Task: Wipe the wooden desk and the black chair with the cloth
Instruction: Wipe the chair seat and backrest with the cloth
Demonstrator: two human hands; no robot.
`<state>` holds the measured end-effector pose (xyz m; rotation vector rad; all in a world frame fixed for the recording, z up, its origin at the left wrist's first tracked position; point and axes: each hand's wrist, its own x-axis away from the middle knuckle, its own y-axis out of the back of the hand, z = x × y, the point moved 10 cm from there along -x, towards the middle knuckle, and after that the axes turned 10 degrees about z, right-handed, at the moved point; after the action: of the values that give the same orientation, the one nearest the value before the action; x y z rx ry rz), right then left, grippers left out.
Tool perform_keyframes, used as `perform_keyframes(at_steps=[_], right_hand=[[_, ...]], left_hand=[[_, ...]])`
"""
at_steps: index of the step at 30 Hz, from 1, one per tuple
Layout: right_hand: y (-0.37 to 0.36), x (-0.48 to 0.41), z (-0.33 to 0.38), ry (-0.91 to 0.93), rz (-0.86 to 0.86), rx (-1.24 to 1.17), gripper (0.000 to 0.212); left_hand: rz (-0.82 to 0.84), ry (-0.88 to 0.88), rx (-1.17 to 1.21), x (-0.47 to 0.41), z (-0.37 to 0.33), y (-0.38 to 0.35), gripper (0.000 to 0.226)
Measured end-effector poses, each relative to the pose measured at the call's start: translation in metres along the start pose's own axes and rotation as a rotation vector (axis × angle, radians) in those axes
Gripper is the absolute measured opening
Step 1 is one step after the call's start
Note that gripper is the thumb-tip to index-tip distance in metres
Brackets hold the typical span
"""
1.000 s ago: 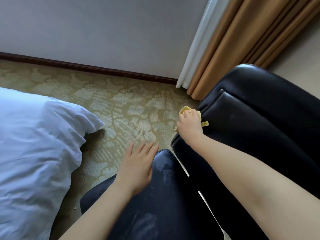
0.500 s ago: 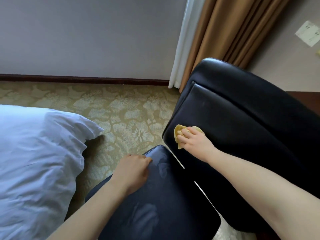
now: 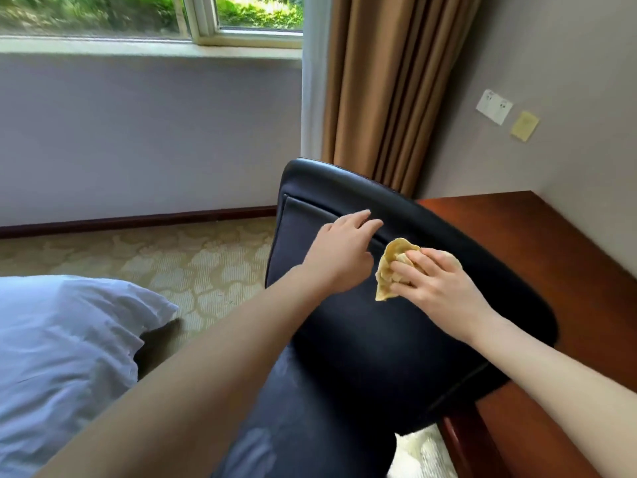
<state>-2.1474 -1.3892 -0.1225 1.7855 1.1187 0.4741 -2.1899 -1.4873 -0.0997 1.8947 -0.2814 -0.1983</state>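
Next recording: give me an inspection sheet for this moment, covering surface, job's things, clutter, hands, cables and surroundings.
Surface: wooden desk, glossy, partly hidden behind the black chair.
Job's things: yellow cloth, bunched against the chair's backrest.
Clutter: nothing seen.
Hands: right hand grips the cloth; left hand open, fingers extended at the backrest.
Cables: nothing seen.
Surroundings: white bedding, patterned carpet, brown curtain, window, wall sockets.

The black chair (image 3: 362, 339) hides the left side of the wooden desk (image 3: 551, 257), bare farther right; open carpet (image 3: 206, 263) lies left.
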Motion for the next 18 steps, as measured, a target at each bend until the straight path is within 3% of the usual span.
perform_keyframes(at_steps=[6,12,18], right_hand=[[0.032,0.059,-0.051,-0.343,-0.142,-0.058,0.032],[0.023,0.103,-0.09,-0.804,-0.181,-0.539,0.03],[0.016,0.113,-0.095,-0.926,-0.127,-0.691,0.033]], left_hand=[[0.119,-0.069,-0.012,-0.028,-0.075,-0.028,0.071],[0.173,-0.107,0.039,-0.041,-0.117,-0.046,0.085],[0.217,-0.034,0.057,-0.032,-0.125,-0.054,0.085]])
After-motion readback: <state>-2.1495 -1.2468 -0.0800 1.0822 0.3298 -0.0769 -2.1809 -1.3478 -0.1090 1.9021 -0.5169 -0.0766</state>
